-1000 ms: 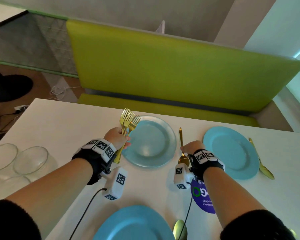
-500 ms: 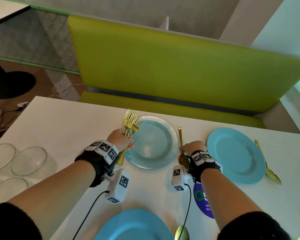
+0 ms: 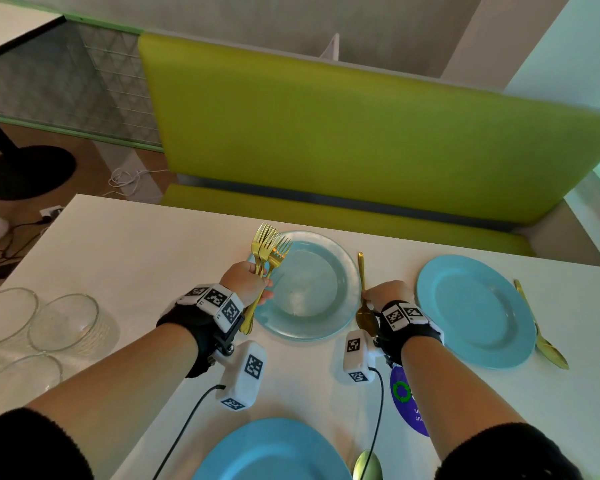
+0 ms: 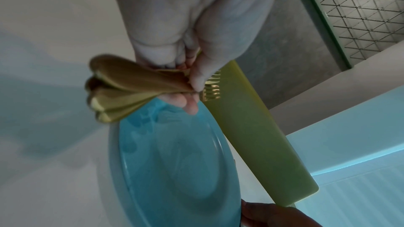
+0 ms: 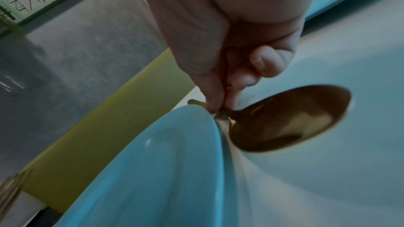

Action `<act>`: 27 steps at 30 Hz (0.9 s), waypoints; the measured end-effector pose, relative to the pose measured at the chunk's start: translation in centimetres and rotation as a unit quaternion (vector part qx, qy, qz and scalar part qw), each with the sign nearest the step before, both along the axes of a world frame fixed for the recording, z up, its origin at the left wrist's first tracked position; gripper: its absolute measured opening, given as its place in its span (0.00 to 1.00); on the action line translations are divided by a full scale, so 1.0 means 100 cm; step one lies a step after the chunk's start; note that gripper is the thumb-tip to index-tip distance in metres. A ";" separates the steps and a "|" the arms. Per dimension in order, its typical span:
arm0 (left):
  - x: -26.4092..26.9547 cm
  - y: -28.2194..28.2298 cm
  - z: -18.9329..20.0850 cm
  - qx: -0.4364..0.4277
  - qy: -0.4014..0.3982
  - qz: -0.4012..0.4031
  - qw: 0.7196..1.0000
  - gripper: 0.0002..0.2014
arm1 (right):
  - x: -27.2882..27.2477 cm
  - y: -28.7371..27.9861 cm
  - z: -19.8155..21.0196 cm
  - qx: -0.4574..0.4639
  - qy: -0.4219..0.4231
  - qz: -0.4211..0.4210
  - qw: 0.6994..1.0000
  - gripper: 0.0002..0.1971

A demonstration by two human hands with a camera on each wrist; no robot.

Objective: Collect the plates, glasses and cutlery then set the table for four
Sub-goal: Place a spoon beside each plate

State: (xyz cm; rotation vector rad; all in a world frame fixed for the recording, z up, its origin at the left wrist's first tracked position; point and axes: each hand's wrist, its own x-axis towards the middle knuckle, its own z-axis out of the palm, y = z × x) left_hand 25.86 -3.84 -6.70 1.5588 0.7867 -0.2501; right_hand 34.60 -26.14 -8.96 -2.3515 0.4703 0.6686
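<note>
My left hand (image 3: 246, 284) grips a bunch of gold forks (image 3: 269, 245), tines up, at the left rim of the far blue plate (image 3: 309, 289); the left wrist view shows the fork handles (image 4: 122, 91) fanned out below my fingers (image 4: 190, 104). My right hand (image 3: 385, 294) pinches the neck of a gold spoon (image 3: 361, 271) lying on the table against that plate's right rim; the spoon bowl (image 5: 290, 118) faces up beside the plate (image 5: 164, 161). A second blue plate (image 3: 475, 310) sits to the right with a gold spoon (image 3: 541, 327) beside it. A third plate (image 3: 271, 452) lies near me.
Several clear glasses (image 3: 63, 323) stand at the table's left edge. A purple sticker (image 3: 406, 400) is on the white table (image 3: 136, 258). Another spoon bowl (image 3: 368, 464) shows at the bottom edge. A green bench (image 3: 343, 150) runs behind the table's far edge.
Both hands stay almost still; the right hand keeps the spoon at the plate's right rim and the left keeps the forks upright. The view has shifted slightly.
</note>
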 end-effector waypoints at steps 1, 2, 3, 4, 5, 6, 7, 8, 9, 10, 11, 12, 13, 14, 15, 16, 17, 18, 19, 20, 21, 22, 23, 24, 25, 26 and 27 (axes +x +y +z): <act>0.000 0.000 0.001 -0.001 -0.001 -0.002 1.000 0.08 | 0.001 -0.002 0.001 -0.008 -0.007 0.006 1.000 0.16; -0.001 0.001 0.000 -0.003 -0.001 -0.004 1.000 0.10 | 0.002 -0.003 -0.002 -0.009 -0.001 0.008 1.000 0.16; -0.001 0.001 0.001 -0.004 0.001 -0.008 1.000 0.11 | 0.002 -0.002 -0.002 -0.009 0.002 0.006 1.000 0.16; -0.002 0.001 0.001 -0.005 0.003 -0.011 1.000 0.12 | 0.002 -0.002 -0.002 -0.021 0.004 0.019 1.000 0.16; -0.002 0.001 0.001 -0.006 0.004 -0.012 1.000 0.13 | 0.001 -0.002 -0.002 -0.058 -0.001 0.044 0.997 0.16; -0.002 0.001 0.002 -0.006 0.004 -0.012 1.000 0.13 | 0.000 -0.001 0.000 -0.109 -0.011 0.067 0.992 0.16; -0.002 0.000 0.002 -0.005 0.005 -0.014 1.000 0.13 | -0.001 0.000 0.004 -0.151 -0.022 0.085 0.985 0.15; -0.002 0.000 0.002 -0.003 0.007 -0.017 1.000 0.13 | -0.001 0.003 0.008 -0.158 -0.039 0.096 0.982 0.13; -0.003 -0.001 0.001 -0.002 0.008 -0.017 1.000 0.12 | -0.001 0.005 0.012 -0.161 -0.051 0.116 0.979 0.12; -0.003 -0.002 0.001 -0.003 0.009 -0.017 1.000 0.11 | -0.001 0.008 0.015 -0.170 -0.070 0.139 0.973 0.14; -0.003 -0.002 0.001 -0.005 0.010 -0.017 1.000 0.11 | -0.002 0.013 0.022 -0.175 -0.091 0.158 0.968 0.15; -0.004 -0.004 0.001 -0.008 0.011 -0.017 1.000 0.10 | -0.004 0.019 0.026 -0.164 -0.124 0.168 0.964 0.13; -0.004 -0.005 0.002 -0.010 0.013 -0.021 1.000 0.10 | -0.007 0.026 0.029 -0.138 -0.147 0.173 0.964 0.11; -0.005 -0.007 0.003 -0.012 0.015 -0.028 0.999 0.10 | -0.011 0.033 0.031 -0.106 -0.167 0.186 0.962 0.09; -0.005 -0.009 0.003 -0.013 0.017 -0.034 0.999 0.09 | -0.016 0.041 0.034 -0.076 -0.184 0.207 0.958 0.08; -0.006 -0.011 0.005 -0.012 0.015 -0.042 0.999 0.09 | -0.022 0.048 0.037 -0.055 -0.196 0.240 0.949 0.08; -0.007 -0.014 0.005 -0.010 0.014 -0.050 0.999 0.09 | -0.028 0.054 0.041 -0.040 -0.203 0.279 0.938 0.09; -0.007 -0.016 0.006 -0.007 0.014 -0.058 0.998 0.10 | -0.033 0.059 0.041 -0.031 -0.212 0.321 0.923 0.09; -0.008 -0.018 0.007 -0.006 0.015 -0.069 0.997 0.10 | -0.038 0.064 0.043 -0.026 -0.216 0.359 0.908 0.09; -0.009 -0.020 0.009 -0.006 0.016 -0.082 0.997 0.11 | -0.042 0.068 0.043 -0.032 -0.219 0.396 0.891 0.10; -0.010 -0.022 0.010 -0.005 0.017 -0.096 0.995 0.11 | -0.046 0.070 0.043 -0.046 -0.219 0.430 0.875 0.10; -0.011 -0.023 0.010 -0.001 0.018 -0.110 0.994 0.11 | -0.049 0.072 0.043 -0.066 -0.218 0.459 0.859 0.11; -0.012 -0.024 0.011 0.005 0.019 -0.124 0.992 0.11 | -0.051 0.072 0.043 -0.083 -0.212 0.476 0.849 0.11; -0.013 -0.024 0.012 0.011 0.020 -0.135 0.991 0.11 | -0.053 0.071 0.044 -0.091 -0.203 0.485 0.845 0.12; -0.014 -0.025 0.014 0.013 0.022 -0.143 0.989 0.12 | -0.054 0.069 0.045 -0.096 -0.196 0.490 0.844 0.12; -0.016 -0.025 0.015 0.011 0.023 -0.148 0.989 0.12 | -0.055 0.067 0.047 -0.100 -0.192 0.493 0.842 0.12; -0.017 -0.026 0.016 0.006 0.024 -0.153 0.988 0.11 | -0.056 0.065 0.050 -0.104 -0.189 0.498 0.840 0.12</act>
